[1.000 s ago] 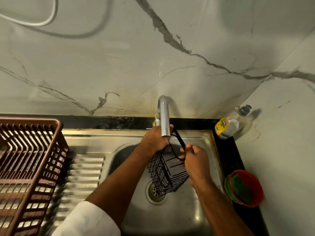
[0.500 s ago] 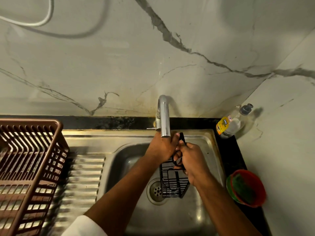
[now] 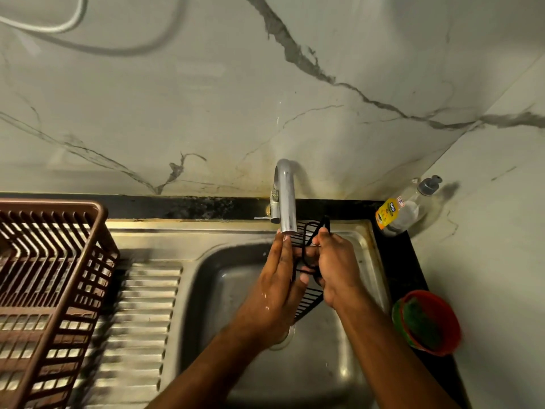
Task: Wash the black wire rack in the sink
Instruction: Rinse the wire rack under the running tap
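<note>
A: Where's the black wire rack (image 3: 306, 302) rn?

B: Held on edge over the sink (image 3: 339, 376) basin, btwn both hands, top end right under the faucet (image 3: 285, 199) spout. Long axis runs from the spout toward the person, so it looks near upright, maybe tilted a bit.

A: Hands?

B: Right hand (image 3: 336, 270) is clenched round the wire on the rack's right side, fingers curled thru the frame. Left hand (image 3: 278, 290) lies flat vs. the rack's left face, fingers straight, pointing up toward the spout; it presses or rubs, not a grip. Looks wet.

A: So which hand carries it?

B: The right, imo. Left is the one free to scrub. Rack sits just right of the left palm, touching it, so any stroke runs along that long axis, spout end to drain end.

A: Water running?

B: Can't tell, no clear stream.

A: Anything else nearby?

B: Soap bottle (image 3: 398, 212) on the counter (image 3: 413, 278) at the back right corner, red bowl (image 3: 427, 323) w/ a green scrubber on the right, brown dish basket (image 3: 50, 278) on the drainboard, left.
</note>
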Tool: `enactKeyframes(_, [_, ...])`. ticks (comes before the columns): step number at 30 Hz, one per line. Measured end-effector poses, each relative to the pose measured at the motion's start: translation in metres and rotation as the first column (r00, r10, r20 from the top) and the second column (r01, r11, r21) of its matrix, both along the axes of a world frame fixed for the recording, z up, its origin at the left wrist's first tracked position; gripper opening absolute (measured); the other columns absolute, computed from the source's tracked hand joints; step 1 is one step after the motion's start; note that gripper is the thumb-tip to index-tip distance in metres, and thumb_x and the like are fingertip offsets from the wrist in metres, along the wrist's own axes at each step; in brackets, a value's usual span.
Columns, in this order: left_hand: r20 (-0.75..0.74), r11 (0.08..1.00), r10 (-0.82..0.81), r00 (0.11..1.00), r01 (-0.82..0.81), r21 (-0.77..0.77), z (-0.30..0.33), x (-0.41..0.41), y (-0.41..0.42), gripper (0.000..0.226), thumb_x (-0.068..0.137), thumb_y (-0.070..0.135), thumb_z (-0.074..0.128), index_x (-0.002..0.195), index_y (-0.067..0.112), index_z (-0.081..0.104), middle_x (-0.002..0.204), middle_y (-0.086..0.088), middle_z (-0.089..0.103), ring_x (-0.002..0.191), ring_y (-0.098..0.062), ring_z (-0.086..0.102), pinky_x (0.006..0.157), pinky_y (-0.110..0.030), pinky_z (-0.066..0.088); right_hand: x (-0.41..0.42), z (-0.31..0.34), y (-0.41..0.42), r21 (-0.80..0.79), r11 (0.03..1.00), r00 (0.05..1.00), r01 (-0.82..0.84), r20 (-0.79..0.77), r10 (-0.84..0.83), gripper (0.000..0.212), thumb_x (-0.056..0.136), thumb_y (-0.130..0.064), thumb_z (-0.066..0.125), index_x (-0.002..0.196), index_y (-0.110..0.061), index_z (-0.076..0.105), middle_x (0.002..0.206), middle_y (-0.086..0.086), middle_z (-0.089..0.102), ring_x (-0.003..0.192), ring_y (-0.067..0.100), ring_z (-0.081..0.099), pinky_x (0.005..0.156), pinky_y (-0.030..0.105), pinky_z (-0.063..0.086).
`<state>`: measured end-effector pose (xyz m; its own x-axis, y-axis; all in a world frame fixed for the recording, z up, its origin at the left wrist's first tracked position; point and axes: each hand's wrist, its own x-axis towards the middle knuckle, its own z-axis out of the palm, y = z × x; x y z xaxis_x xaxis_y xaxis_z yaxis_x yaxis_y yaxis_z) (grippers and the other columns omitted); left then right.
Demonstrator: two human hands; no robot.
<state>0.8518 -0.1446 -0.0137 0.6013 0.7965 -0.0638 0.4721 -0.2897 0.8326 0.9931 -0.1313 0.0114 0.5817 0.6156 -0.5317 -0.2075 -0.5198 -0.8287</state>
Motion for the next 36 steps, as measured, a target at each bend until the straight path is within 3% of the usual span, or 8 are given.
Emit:
enactKeyframes(3, [0.131, 0.990, 0.065, 0.989, -0.047, -0.131, -0.004, 0.012, 0.017, 0.066, 0.105, 0.061, 0.029, 0.162, 0.029, 0.020, 0.171, 0.001, 0.009, 0.157, -0.020, 0.015, 0.124, -0.044, 0.030, -0.002, -0.002, 0.000, 0.001, 1.000, 1.000, -0.008, 0.002, 0.008, 0.036, 0.106, -0.043, 0.043, 0.093, -0.016, 0.063, 0.065, 0.001, 0.068, 0.067, 0.017, 0.066, 0.059, 0.030, 0.045])
enactKeyframes(6, [0.160, 0.984, 0.136, 0.978, -0.114, -0.138, -0.004, 0.023, 0.035, 0.029, 0.109, 0.045, 0.034, 0.114, 0.026, 0.055, 0.126, -0.008, 0.053, 0.119, -0.021, 0.056, 0.107, -0.043, 0.048, -0.007, -0.003, -0.008, 0.025, 0.999, 1.000, -0.029, 0.008, 0.029, 0.038, 0.107, -0.041, 0.042, 0.090, -0.014, 0.063, 0.062, 0.003, 0.062, 0.059, 0.015, 0.061, 0.052, 0.026, 0.047])
enactKeyframes(9, [0.059, 0.979, 0.136, 0.989, -0.125, -0.160, 0.001, 0.036, 0.056, 0.039, 0.110, 0.042, 0.034, 0.094, 0.015, 0.059, 0.102, -0.016, 0.063, 0.078, -0.013, 0.059, 0.089, -0.042, 0.057, -0.015, -0.001, -0.019, 0.036, 0.998, 0.998, -0.042, 0.040, 0.040, 0.038, 0.108, -0.038, 0.042, 0.092, -0.009, 0.062, 0.063, 0.005, 0.060, 0.055, 0.016, 0.060, 0.042, 0.021, 0.046])
enactKeyframes(13, [-0.125, 0.949, 0.217, 0.968, -0.239, -0.206, 0.006, 0.044, 0.080, 0.038, 0.110, 0.036, 0.038, 0.101, 0.006, 0.061, 0.085, -0.008, 0.065, 0.077, -0.022, 0.065, 0.058, -0.016, 0.048, -0.026, 0.000, -0.031, 0.065, 0.997, 0.999, -0.048, 0.003, 0.048, 0.037, 0.108, -0.038, 0.042, 0.092, -0.010, 0.060, 0.061, 0.007, 0.064, 0.067, 0.032, 0.074, 0.052, 0.029, 0.056])
enactKeyframes(17, [-0.045, 0.899, 0.331, 0.943, -0.329, -0.289, 0.005, 0.050, 0.085, 0.042, 0.103, 0.041, 0.051, 0.119, 0.006, 0.066, 0.111, -0.017, 0.071, 0.099, -0.030, 0.070, 0.078, -0.035, 0.060, -0.024, -0.001, -0.036, 0.076, 0.997, 0.999, -0.031, -0.026, 0.033, 0.038, 0.107, -0.040, 0.042, 0.093, -0.010, 0.059, 0.066, 0.014, 0.063, 0.064, 0.029, 0.074, 0.051, 0.027, 0.055])
enactKeyframes(24, [0.116, 0.783, 0.386, 0.915, -0.259, -0.565, 0.013, 0.045, 0.090, 0.022, 0.104, 0.022, 0.055, 0.090, 0.018, 0.071, 0.105, -0.015, 0.076, 0.102, -0.030, 0.072, 0.098, -0.049, 0.056, -0.026, 0.007, -0.043, 0.088, 0.994, 0.997, -0.067, 0.031, 0.065, 0.037, 0.106, -0.040, 0.044, 0.090, -0.012, 0.061, 0.066, 0.013, 0.067, 0.069, 0.034, 0.074, 0.051, 0.027, 0.055])
enactKeyframes(31, [0.072, 0.950, 0.269, 0.960, -0.252, -0.182, 0.008, 0.031, 0.060, 0.032, 0.110, 0.025, 0.038, 0.136, 0.007, 0.047, 0.094, -0.003, 0.061, 0.068, -0.005, 0.063, 0.056, -0.014, 0.051, -0.029, 0.001, -0.033, 0.065, 0.995, 0.997, -0.072, 0.003, 0.072, 0.039, 0.106, -0.044, 0.044, 0.092, -0.013, 0.063, 0.067, 0.011, 0.066, 0.071, 0.036, 0.073, 0.055, 0.033, 0.058])
enactKeyframes(36, [0.080, 0.990, 0.121, 0.989, -0.114, -0.086, -0.009, 0.007, 0.029, 0.061, 0.107, 0.045, 0.028, 0.159, 0.015, 0.022, 0.152, -0.018, 0.043, 0.135, -0.026, 0.051, 0.109, -0.045, 0.049, -0.026, 0.002, -0.026, 0.073, 0.997, 0.999, 0.013, -0.049, -0.010, 0.039, 0.106, -0.041, 0.045, 0.089, -0.010, 0.062, 0.060, 0.005, 0.060, 0.056, 0.017, 0.061, 0.050, 0.028, 0.053])
